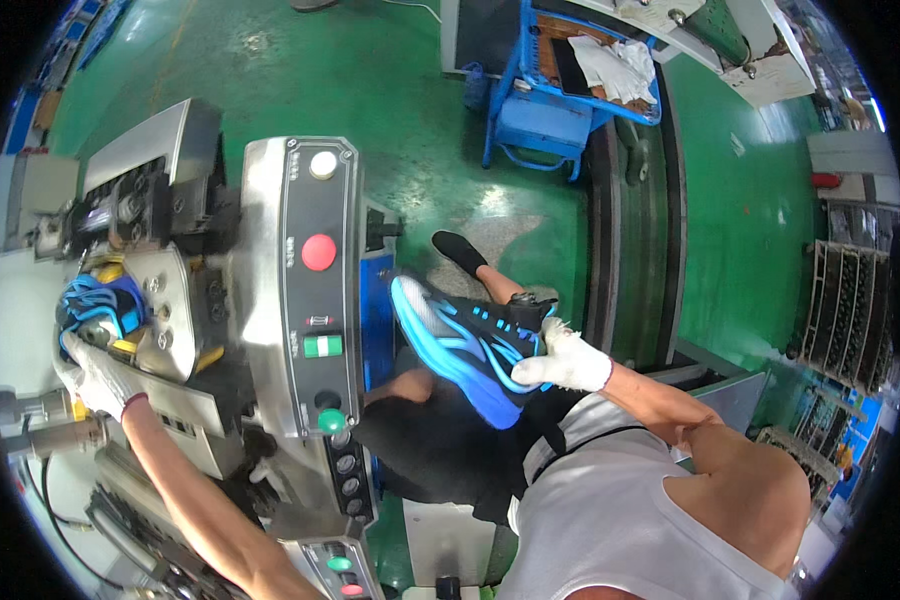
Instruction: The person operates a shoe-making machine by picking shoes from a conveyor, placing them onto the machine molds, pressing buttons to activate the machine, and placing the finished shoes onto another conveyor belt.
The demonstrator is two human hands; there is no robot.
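Note:
My right hand (567, 360), in a white knit glove, grips a sneaker (475, 345) by its heel end. The sneaker is black with bright blue lines, a grey toe and a blue-to-purple sole; it is held in the air in front of my body, toe to the left. On the far left, my gloved left hand (95, 375) reaches into a machine (170, 310) and closes at the lower edge of a second blue and black sneaker (100, 305). That sneaker sits among metal and yellow machine parts. Some left fingertips are hidden by the shoe.
Between my hands stands a control panel (320, 270) with white, red and green buttons. A blue cart (540, 125) with white cloths is ahead, beside a dark floor rail track (630, 230). Shoe racks (845, 310) stand at the right. My foot (458, 252) rests on the green floor.

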